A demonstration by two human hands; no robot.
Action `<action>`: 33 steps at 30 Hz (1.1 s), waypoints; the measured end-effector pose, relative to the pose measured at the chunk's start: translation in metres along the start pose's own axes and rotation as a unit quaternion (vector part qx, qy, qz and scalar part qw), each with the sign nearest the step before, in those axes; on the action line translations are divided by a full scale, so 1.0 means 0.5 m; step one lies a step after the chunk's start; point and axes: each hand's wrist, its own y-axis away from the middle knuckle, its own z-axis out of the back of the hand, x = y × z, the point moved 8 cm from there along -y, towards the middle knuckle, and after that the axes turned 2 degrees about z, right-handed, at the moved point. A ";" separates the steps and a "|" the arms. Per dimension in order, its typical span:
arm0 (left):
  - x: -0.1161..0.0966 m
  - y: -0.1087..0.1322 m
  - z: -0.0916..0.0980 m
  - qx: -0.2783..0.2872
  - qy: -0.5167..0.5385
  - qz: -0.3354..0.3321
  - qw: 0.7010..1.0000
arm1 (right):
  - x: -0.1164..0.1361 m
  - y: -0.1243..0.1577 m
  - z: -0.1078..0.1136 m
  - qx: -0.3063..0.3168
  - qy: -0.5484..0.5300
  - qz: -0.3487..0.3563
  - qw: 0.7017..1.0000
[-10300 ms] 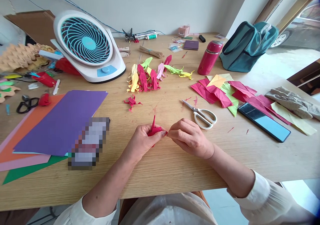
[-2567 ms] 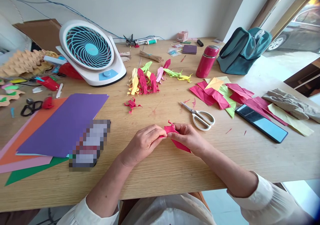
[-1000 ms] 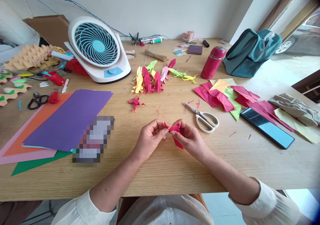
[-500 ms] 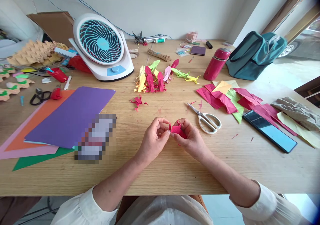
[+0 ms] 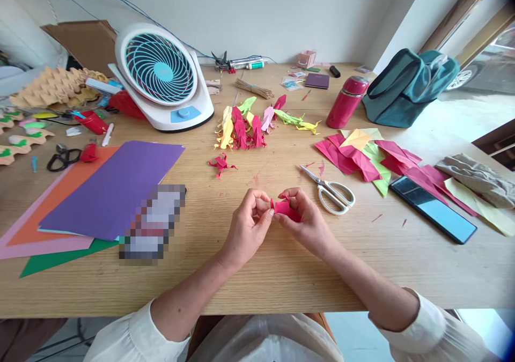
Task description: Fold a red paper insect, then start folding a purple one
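Observation:
A small folded red paper piece [image 5: 286, 209] is pinched between both my hands just above the wooden table [image 5: 257, 276]. My left hand [image 5: 247, 228] grips its left end with thumb and fingertips. My right hand [image 5: 308, 223] cups the right side, most of the paper hidden in its fingers. White-handled scissors [image 5: 332, 191] lie just right of my right hand. A finished red paper figure [image 5: 220, 164] lies beyond my left hand, with a row of several red, yellow, pink and green folded figures [image 5: 249, 126] farther back.
Stacked purple, orange, pink and green sheets [image 5: 100, 196] lie at left. A white and teal fan [image 5: 161, 78] stands behind them. Red and yellow paper squares [image 5: 364, 155], a phone [image 5: 432, 209], a red flask [image 5: 346, 102] and a teal bag [image 5: 406, 86] sit at right.
The red piece went from lying stretched between my hands to being gathered small in my right hand's fingers. Both hands lifted slightly and drew closer together.

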 end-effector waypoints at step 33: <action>-0.110 0.013 0.014 0.012 -0.347 -0.308 0.886 | 0.021 0.004 -0.006 0.063 -0.059 -0.036 0.996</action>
